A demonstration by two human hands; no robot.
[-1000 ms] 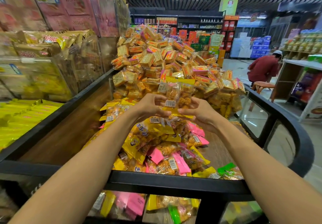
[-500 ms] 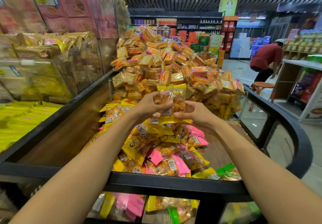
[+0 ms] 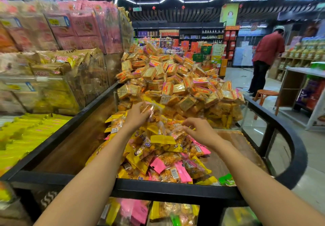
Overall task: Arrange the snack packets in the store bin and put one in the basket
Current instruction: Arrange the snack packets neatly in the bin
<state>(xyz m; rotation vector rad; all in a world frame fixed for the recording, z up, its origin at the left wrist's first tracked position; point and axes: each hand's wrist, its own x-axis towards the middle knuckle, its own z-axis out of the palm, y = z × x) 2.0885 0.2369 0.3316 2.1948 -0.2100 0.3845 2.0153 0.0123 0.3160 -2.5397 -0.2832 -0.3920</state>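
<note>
Packet (image 3: 152, 110): a clear snack packet with orange pieces and a yellow edge was held above the far end of the pile, blurred.
Left hand (image 3: 139, 114): its fingers were curled round the packet, clamped on it from the left side.
Right hand (image 3: 199, 130): it was held apart from the left hand, over the right side of the pile; the fingers were loosely bent and nothing was seen gripped in them, though whether the fingertips touched the packets below could not be told.
Pile (image 3: 163, 155): yellow and pink snack packets were heaped in the middle of the bin, under both hands, with barcodes seen on several.
Bin (image 3: 175, 189): a black-framed bin with a wooden floor and clear panels on the right was seen; more packets were visible below its near rail.
Far stack (image 3: 172, 78): orange and gold packets were mounded behind a clear divider, just beyond the pile.
Left shelves (image 3: 52, 78): yellow and pink bags were stacked in clear boxes, blurred.
Person (image 3: 265, 57): a figure in a red top was seen standing at the shelves far right, beside a stool (image 3: 267, 94).
</note>
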